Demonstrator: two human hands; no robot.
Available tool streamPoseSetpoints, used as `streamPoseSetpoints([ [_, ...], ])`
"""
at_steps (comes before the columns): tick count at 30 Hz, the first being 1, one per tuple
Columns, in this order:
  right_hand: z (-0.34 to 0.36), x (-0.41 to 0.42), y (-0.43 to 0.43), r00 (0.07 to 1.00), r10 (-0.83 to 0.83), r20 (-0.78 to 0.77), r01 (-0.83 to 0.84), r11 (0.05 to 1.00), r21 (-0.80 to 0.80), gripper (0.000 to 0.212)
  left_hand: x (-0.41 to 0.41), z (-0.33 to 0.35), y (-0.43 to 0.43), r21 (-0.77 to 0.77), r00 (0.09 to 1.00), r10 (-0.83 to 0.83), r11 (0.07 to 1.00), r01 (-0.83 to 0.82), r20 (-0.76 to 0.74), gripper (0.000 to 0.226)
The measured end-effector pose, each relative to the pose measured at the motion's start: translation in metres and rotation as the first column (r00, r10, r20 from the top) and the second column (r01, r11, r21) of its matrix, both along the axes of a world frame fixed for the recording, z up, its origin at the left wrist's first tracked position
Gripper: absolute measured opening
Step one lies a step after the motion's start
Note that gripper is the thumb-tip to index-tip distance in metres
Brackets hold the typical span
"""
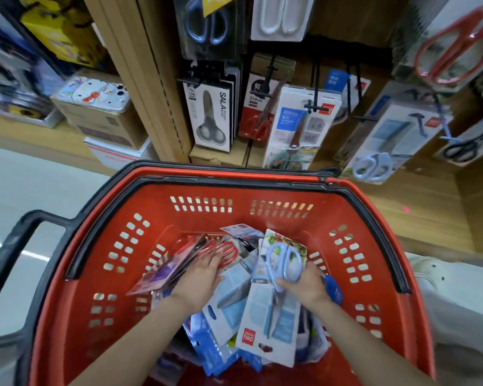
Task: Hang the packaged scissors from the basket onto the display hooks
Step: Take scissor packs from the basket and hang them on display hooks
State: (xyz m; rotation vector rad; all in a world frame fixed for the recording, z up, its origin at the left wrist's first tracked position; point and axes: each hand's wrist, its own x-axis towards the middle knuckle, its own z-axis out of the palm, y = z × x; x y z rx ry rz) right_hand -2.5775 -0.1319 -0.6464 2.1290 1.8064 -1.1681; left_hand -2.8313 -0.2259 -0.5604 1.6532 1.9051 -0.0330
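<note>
Both hands are down in the red plastic shopping basket with the black rim [240, 201]. The right hand [304, 286] is clamped on the white-and-blue card pack of pale-blue-handled scissors [271, 316], thumb across the handle loops, and the pack lies on top of the heap inside the basket. The left hand [198, 274] lies flat, fingers straight, pressing on the red-handled scissors pack [227, 253] and its neighbours. The danger is that these packs overlap, so a pull could drag others up or snag a corner. The hang-hole end also points toward the person, so it needs turning before it meets the crowded black display hooks [315, 107]. A miss could knock hung packs loose.
</note>
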Motion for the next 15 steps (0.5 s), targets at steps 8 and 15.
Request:
streamPoseSetpoints([
  [8,0.086,-0.017,-0.001,0.985,-0.101,-0.139,0.109,0.993,0.055,0.071,-0.004,0.002,-0.018,0.010,0.984,-0.030,1.000,0.029,0.178,0.063],
  [15,0.166,-0.013,-0.006,0.989,0.094,-0.118,-0.068,0.977,0.202,0.040,0.005,0.015,-0.024,-0.149,0.961,0.108,0.986,-0.071,0.256,0.056],
])
